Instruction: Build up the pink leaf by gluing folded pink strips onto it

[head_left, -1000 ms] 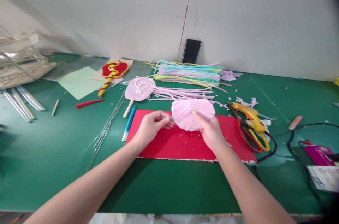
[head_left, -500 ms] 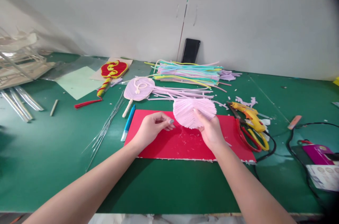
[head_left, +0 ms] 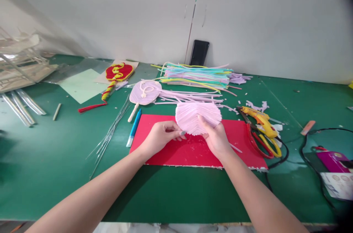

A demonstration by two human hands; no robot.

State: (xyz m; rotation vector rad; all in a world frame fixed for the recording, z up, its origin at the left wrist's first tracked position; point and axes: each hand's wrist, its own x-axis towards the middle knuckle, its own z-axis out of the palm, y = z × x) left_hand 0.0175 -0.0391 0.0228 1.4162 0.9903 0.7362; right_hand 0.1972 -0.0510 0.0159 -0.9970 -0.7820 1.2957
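My right hand (head_left: 216, 138) grips the lower edge of a pale pink fan-shaped piece (head_left: 197, 116) made of rows of fuzzy stems, holding it tilted above a red mat (head_left: 190, 148). My left hand (head_left: 162, 136) is just to its left, fingers pinched together at the piece's lower left edge. Whether they hold anything is too small to see.
On the green table lie a finished pink fan (head_left: 145, 93), a red and yellow ornament (head_left: 117, 73), a pile of coloured stems (head_left: 195, 75), thin wires (head_left: 110, 133), a blue pen (head_left: 134, 127), a yellow glue gun (head_left: 259, 117), red scissors (head_left: 261, 143), cables and a black phone (head_left: 199, 53).
The pink piece has shifted slightly left and lower. My left hand let go of its side, drew back, then came in again pinched at the lower left edge.
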